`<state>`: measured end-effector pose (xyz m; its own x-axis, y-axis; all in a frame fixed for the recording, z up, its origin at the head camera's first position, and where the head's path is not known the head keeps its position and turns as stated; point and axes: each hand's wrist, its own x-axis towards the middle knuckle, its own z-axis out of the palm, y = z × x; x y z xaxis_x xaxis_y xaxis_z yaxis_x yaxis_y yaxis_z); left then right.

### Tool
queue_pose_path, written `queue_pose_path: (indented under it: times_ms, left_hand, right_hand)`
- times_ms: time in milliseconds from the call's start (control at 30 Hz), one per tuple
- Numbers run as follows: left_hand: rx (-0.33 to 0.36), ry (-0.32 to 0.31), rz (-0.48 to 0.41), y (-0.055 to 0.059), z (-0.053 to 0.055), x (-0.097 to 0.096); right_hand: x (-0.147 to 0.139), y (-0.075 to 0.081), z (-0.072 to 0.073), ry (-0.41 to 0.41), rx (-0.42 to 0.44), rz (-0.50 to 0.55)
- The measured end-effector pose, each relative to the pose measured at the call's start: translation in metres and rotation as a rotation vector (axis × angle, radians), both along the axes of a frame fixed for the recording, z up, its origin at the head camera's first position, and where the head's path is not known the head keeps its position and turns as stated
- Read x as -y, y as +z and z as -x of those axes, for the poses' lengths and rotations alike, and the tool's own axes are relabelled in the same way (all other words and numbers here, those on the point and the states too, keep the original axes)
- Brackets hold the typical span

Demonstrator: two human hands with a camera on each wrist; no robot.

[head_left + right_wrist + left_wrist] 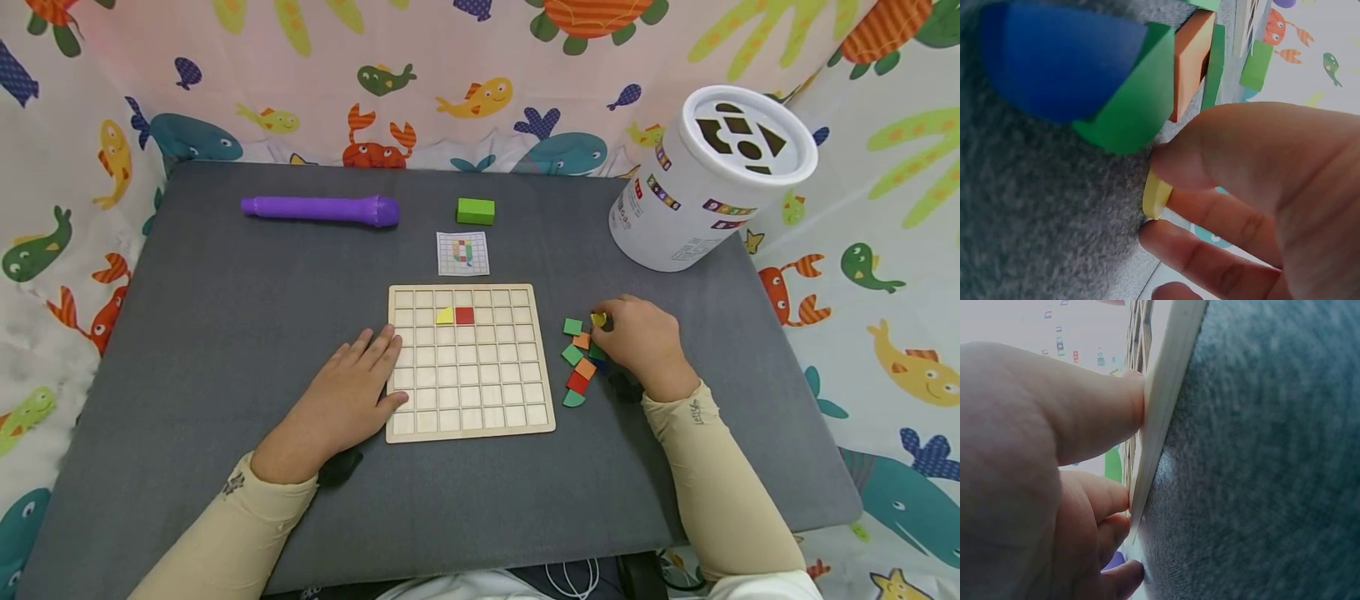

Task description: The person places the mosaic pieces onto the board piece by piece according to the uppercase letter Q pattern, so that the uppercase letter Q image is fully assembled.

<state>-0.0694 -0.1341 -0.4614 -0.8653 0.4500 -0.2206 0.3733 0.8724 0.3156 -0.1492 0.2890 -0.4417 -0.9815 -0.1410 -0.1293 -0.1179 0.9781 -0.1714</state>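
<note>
My left hand (348, 396) lies flat with its fingers on the left edge of a wooden grid board (470, 423). In the left wrist view the thumb and fingertips touch the rim of that board (1163, 394). Two tiles sit in the board's second row, a yellow tile (445, 316) beside a red tile (464, 316). To the right of the board, my right hand (643, 342) pinches a small yellow tile (1157, 195) between thumb and fingers, close over the table. Next to it lies a loose pile with green (572, 355), orange (586, 368), red (577, 382) and blue (1063, 59) tiles.
Behind the board lies a small printed pattern card (462, 254), with a green block (476, 212) beyond it. A purple microphone-shaped stick (321, 210) lies at the back left. A white tub (667, 212) with a shape-cut lid stands at the back right of the grey table (225, 350).
</note>
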Motion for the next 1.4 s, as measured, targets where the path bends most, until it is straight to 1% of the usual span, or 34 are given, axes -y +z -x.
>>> queue_pose_path:
  times_ms: [233, 567, 800, 1000, 1100, 1267, 1400]
  left_hand:
    - [-0.001, 0.001, -0.001, 0.0, 0.0, 0.001]
    - [-0.002, -0.001, -0.003, 0.001, -0.001, 0.003]
    - [-0.013, -0.003, 0.0, 0.0, -0.001, 0.004]
    - [-0.012, -0.006, -0.015, 0.001, -0.002, 0.005]
    - [-0.011, -0.007, -0.008, 0.001, -0.001, 0.004]
    - [-0.01, -0.008, 0.006, 0.001, -0.001, 0.004]
    - [-0.007, -0.006, 0.006, 0.001, -0.001, 0.004]
  right_hand:
    - [0.004, 0.002, 0.004, -0.026, 0.06, -0.002]
    - [0.015, 0.003, 0.008, -0.017, 0.07, 0.02]
    - [0.023, 0.004, 0.011, -0.015, 0.05, 0.013]
    - [0.026, 0.001, 0.014, 0.007, 0.035, 0.006]
    - [0.027, 0.0, 0.015, 0.014, 0.027, 0.012]
    - [0.032, 0.001, 0.015, 0.031, -0.015, 0.027]
    - [0.038, 0.004, 0.015, 0.048, -0.07, 0.038]
